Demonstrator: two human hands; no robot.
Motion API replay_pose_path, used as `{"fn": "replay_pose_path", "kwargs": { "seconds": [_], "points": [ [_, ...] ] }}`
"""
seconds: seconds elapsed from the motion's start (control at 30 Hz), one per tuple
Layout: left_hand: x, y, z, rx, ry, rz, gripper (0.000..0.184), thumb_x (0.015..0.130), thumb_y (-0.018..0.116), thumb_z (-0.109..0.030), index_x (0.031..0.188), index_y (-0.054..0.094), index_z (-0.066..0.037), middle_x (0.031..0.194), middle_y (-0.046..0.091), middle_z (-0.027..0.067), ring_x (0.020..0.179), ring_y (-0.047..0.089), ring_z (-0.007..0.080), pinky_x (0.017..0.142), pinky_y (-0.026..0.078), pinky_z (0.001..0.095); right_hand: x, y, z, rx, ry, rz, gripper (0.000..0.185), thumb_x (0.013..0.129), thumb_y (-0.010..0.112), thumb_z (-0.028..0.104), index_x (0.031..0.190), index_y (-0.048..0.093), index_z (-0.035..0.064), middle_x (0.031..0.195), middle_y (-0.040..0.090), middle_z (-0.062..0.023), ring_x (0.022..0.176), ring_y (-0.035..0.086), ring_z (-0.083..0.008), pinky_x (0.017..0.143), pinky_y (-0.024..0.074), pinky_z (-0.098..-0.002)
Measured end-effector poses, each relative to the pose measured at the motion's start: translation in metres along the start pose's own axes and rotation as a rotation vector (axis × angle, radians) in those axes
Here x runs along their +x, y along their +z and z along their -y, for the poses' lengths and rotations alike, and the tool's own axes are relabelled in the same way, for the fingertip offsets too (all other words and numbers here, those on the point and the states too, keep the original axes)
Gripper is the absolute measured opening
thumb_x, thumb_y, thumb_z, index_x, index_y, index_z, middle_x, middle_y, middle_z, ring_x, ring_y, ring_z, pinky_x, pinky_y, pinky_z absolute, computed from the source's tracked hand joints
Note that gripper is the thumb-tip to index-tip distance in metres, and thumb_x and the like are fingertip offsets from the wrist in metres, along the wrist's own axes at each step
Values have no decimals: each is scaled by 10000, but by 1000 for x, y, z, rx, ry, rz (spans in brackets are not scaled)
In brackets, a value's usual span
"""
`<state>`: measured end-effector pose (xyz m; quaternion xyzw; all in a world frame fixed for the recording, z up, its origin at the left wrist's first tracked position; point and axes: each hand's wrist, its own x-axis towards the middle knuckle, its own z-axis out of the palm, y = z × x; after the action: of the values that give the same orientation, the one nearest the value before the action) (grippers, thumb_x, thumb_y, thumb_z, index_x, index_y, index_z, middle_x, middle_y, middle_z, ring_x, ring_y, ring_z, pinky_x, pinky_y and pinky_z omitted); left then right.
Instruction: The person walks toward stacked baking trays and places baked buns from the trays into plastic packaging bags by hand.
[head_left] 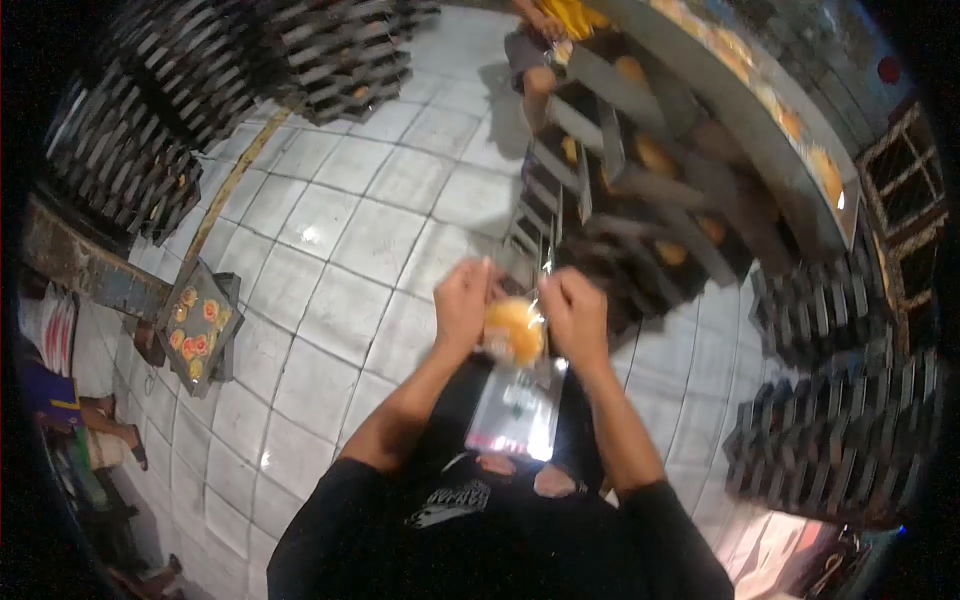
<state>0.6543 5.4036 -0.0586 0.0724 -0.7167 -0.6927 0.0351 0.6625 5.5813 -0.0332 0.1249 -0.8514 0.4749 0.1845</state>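
A round golden-brown bun [517,335] hangs in a clear plastic bag in front of my body. My left hand [463,308] is closed at the bag's upper left side. On the opposite side, my right hand [575,315] pinches the bag's upper corner, where the shiny film [547,268] sticks up. Just below the bun, a stack of flat printed plastic bags [513,412] lies against my black shirt. Some fingertips are blurred or turned away.
Dark trays [640,170] with buns are stacked ahead right, beside a long tray [760,90] of bagged buns. More tray stacks stand left [140,120] and right [820,440]. A tray of decorated breads [200,325] sits left. A person in yellow [575,15] works ahead; another person's leg [115,430] shows left.
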Motion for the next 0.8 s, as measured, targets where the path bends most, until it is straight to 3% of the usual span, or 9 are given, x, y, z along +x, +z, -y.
{"fn": "replay_pose_path", "kwargs": {
  "seconds": [0.07, 0.13, 0.27, 0.37, 0.43, 0.53, 0.63, 0.67, 0.8],
  "points": [
    [3, -3, 21, -107, -19, -54, 211, 1020, 553, -112, 896, 661, 21, 893, 672, 75, 813, 619, 134, 710, 489, 289, 12, -1, -24, 455, 543, 81, 329, 1034, 609, 239, 764, 596, 51, 640, 488, 59, 554, 385, -67, 520, 316, -246],
    [1, -21, 28, 159, 404, -152, 202, 1019, 568, -114, 885, 640, 19, 985, 656, 89, 937, 607, 143, 786, 482, 288, 2, -15, -22, 589, 668, 184, 279, 1036, 612, 249, 801, 622, 99, 630, 495, 58, 504, 369, -42, 474, 295, -230],
    [-28, -46, 117, 6, 54, 49, 204, 993, 624, -124, 854, 677, 15, 1012, 654, 79, 892, 595, 158, 775, 471, 292, -78, 9, -54, 702, 938, 325, 267, 1028, 628, 250, 819, 618, 84, 621, 535, 31, 485, 430, -50, 433, 306, -217],
    [-24, -40, 89, -202, -154, 77, 215, 988, 644, -142, 903, 698, 49, 951, 658, 33, 832, 562, 93, 763, 456, 249, -107, 36, -49, 626, 958, 294, 211, 1035, 610, 234, 959, 625, 38, 773, 629, -37, 579, 558, -88, 468, 430, -223],
    [-25, -30, 70, -271, -190, 150, 207, 992, 644, -146, 943, 705, 45, 924, 670, 11, 822, 544, 70, 741, 451, 227, -95, 26, -4, 885, 868, -96, 256, 1011, 648, 188, 1196, 596, 20, 941, 678, -85, 735, 648, -120, 584, 541, -245],
    [-24, -5, 28, -281, 66, 262, 208, 1000, 631, -139, 951, 704, 49, 1039, 699, 52, 852, 579, 81, 755, 474, 236, -74, -9, 19, 724, 584, -15, 462, 966, 703, 148, 1351, 493, 3, 1174, 662, -155, 996, 692, -183, 768, 602, -275],
    [-16, 17, 1, -473, 46, 250, 256, 1005, 621, -127, 1186, 641, 52, 1231, 673, 111, 981, 621, 118, 846, 507, 262, -13, -98, 59, -158, -542, -182, 487, 862, 780, 125, 1263, 530, 7, 1250, 661, -280, 1114, 702, -362, 949, 573, -406],
    [-18, 23, -6, -521, 29, 166, 317, 1003, 623, -117, 1274, 603, 48, 1267, 659, 123, 1025, 624, 126, 873, 512, 268, 6, -133, 70, -269, -668, -302, 477, 870, 765, 103, 1277, 533, 12, 1262, 654, -271, 1140, 682, -370, 972, 553, -424],
    [-43, 10, 40, 77, 193, 461, 527, 909, 682, -71, 1410, 533, -8, 1313, 629, 151, 1170, 631, 218, 962, 512, 323, 80, -252, 127, -842, -439, -696, 531, 871, 742, 44, 1356, 527, 25, 1293, 636, -220, 1202, 625, -383, 1014, 502, -465]
  ]
}}
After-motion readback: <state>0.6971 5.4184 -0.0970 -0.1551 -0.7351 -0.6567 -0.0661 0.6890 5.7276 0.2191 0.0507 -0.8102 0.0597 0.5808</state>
